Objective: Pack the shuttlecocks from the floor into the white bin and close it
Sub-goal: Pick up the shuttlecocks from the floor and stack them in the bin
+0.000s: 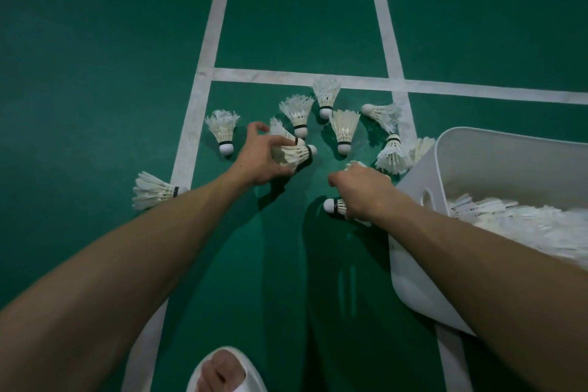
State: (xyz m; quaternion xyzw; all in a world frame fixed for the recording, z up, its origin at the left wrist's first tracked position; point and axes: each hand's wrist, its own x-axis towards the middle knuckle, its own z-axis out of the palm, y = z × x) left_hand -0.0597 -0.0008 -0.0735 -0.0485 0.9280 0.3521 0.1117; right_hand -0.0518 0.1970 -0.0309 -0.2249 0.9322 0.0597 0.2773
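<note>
Your left hand (261,161) grips a bunch of shuttlecocks (294,154) low over the floor (95,73). Your right hand (362,191) curls round a single shuttlecock (332,205), just beside the white bin (477,149). Loose shuttlecocks (343,130) lie scattered beyond both hands.

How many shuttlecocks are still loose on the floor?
8: one shuttlecock by the left forearm, one left of the left hand, four beyond it, two beside the white bin. More sit in each grip, right hand included, maybe hiding others.
</note>
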